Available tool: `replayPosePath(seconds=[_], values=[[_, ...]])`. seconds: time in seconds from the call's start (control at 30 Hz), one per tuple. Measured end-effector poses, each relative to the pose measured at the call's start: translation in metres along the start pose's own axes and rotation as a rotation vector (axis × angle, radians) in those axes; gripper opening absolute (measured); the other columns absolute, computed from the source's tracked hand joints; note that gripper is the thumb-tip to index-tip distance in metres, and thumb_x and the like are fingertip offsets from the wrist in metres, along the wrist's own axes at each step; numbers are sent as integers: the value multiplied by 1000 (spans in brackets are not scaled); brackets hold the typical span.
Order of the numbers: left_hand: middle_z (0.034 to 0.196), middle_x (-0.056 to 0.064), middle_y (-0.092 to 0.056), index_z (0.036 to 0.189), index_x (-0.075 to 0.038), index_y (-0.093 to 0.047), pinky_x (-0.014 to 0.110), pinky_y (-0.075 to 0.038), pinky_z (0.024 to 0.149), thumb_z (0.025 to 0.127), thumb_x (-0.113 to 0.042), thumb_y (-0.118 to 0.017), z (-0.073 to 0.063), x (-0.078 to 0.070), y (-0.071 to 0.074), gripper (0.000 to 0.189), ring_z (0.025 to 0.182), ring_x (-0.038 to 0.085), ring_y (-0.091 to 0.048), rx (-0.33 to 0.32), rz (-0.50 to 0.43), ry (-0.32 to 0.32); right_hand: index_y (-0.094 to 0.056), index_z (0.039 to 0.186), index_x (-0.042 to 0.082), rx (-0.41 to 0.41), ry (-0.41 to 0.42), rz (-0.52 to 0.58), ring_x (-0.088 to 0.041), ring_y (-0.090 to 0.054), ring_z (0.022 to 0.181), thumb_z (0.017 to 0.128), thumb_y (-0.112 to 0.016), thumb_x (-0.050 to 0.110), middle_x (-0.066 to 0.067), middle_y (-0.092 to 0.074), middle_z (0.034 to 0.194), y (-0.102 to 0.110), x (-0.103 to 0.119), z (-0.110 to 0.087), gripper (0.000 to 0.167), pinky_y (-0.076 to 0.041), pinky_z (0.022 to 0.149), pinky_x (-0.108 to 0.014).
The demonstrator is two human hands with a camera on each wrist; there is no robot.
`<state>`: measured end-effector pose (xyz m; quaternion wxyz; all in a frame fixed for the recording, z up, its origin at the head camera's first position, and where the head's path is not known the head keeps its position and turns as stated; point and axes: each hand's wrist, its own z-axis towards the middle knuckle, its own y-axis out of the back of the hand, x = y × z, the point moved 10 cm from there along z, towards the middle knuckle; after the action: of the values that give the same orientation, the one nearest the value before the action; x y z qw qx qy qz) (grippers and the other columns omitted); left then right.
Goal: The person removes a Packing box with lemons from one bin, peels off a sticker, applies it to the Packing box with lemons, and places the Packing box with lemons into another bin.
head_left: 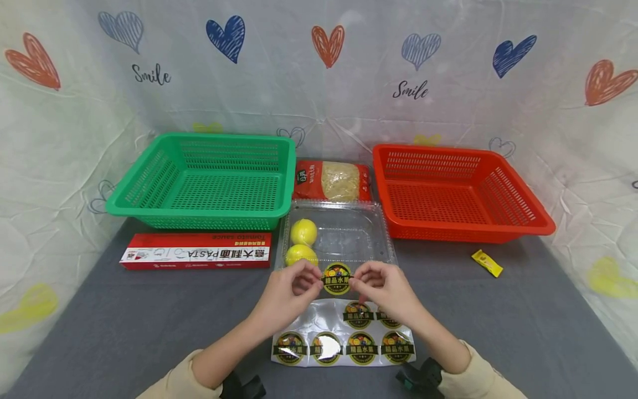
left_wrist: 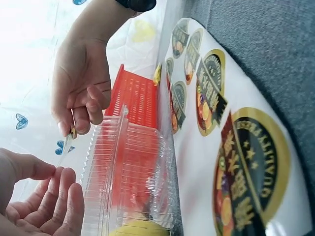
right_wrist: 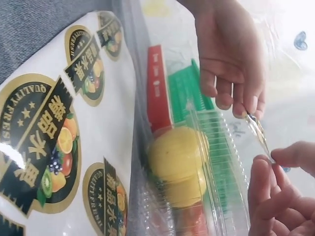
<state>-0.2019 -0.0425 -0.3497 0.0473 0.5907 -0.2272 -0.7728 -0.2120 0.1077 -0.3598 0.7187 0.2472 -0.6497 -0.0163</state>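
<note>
A round black-and-gold fruit sticker (head_left: 336, 279) is stretched between both hands. My left hand (head_left: 291, 288) pinches its left edge with thumb and forefinger, and my right hand (head_left: 382, 285) pinches the right edge. In both wrist views the sticker (right_wrist: 257, 132) shows nearly edge-on, held above the table. Below the hands lies a white sticker sheet (head_left: 319, 318) with several more round stickers. Just beyond them is a clear plastic box (head_left: 349, 235), with two yellow round fruits (head_left: 303, 233) along its left side.
A green basket (head_left: 199, 212) stands at the back left, a red basket (head_left: 468, 230) at the back right. Between them lies a red noodle bag (head_left: 311, 180). A red-and-white pasta box (head_left: 196, 252) is at left, and a small yellow packet (head_left: 487, 263) at right.
</note>
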Motion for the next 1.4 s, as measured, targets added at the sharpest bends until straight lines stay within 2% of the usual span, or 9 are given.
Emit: replayPosePath(seconds=[0.2, 0.47, 0.63, 0.73, 0.8, 1.03, 1.17, 1.4], values=[[77, 0, -63, 88, -6, -61, 21, -52, 60, 80, -1, -66, 9, -1, 4, 11, 68, 9, -61, -52, -23, 9, -62, 83, -1, -104, -2, -22, -28, -60, 53, 82, -67, 8, -18, -66, 75, 11, 1, 5, 10, -48, 53, -25], [72, -3, -63, 83, -8, -63, 21, -51, 61, 78, -8, -71, 25, -11, 15, 10, 65, 6, -59, -155, 34, -50, -65, 87, -1, -145, 28, -32, -26, -59, 52, 83, -67, 11, -15, -67, 75, 20, 7, 16, 12, -49, 55, -28], [71, -1, -64, 82, -6, -64, 23, -52, 62, 78, -8, -72, 36, -15, 17, 10, 64, 6, -59, -190, 75, -88, -64, 86, -3, -168, -1, -61, -15, -55, 46, 84, -65, 7, -10, -65, 69, 26, 21, 19, 10, -42, 44, -23], [71, -1, -63, 83, -6, -64, 22, -51, 61, 78, -9, -71, 42, -14, 17, 9, 63, 5, -59, -198, 95, -85, -63, 86, -6, -170, -12, -59, -13, -51, 42, 85, -63, 4, -10, -65, 67, 27, 31, 20, 11, -36, 38, -21], [71, -1, -63, 83, -6, -64, 21, -51, 61, 79, -9, -71, 46, -13, 17, 9, 62, 5, -58, -206, 106, -80, -63, 86, -8, -170, -4, -53, -16, -52, 41, 85, -62, 4, -11, -65, 68, 29, 33, 23, 12, -37, 37, -22], [70, 1, -64, 82, -5, -64, 21, -50, 59, 79, -10, -70, 59, -11, 22, 9, 60, 8, -59, -243, 143, -73, -65, 86, -1, -201, -10, -69, -25, -57, 45, 85, -66, 15, -11, -66, 71, 37, 9, 44, 16, -39, 37, -25], [70, 3, -65, 83, -5, -64, 23, -50, 58, 79, -11, -71, 66, -8, 24, 10, 60, 11, -60, -254, 169, -51, -66, 85, 0, -228, 2, -102, -34, -58, 48, 85, -65, 15, -17, -67, 74, 40, 9, 53, 16, -38, 37, -24], [72, 4, -65, 84, -5, -64, 23, -50, 58, 80, -12, -70, 79, -1, 25, 10, 62, 12, -59, -250, 215, 2, -67, 81, -1, -281, 23, -195, -25, -56, 41, 82, -67, 13, -16, -66, 69, 44, 11, 64, 14, -43, 41, -25]])
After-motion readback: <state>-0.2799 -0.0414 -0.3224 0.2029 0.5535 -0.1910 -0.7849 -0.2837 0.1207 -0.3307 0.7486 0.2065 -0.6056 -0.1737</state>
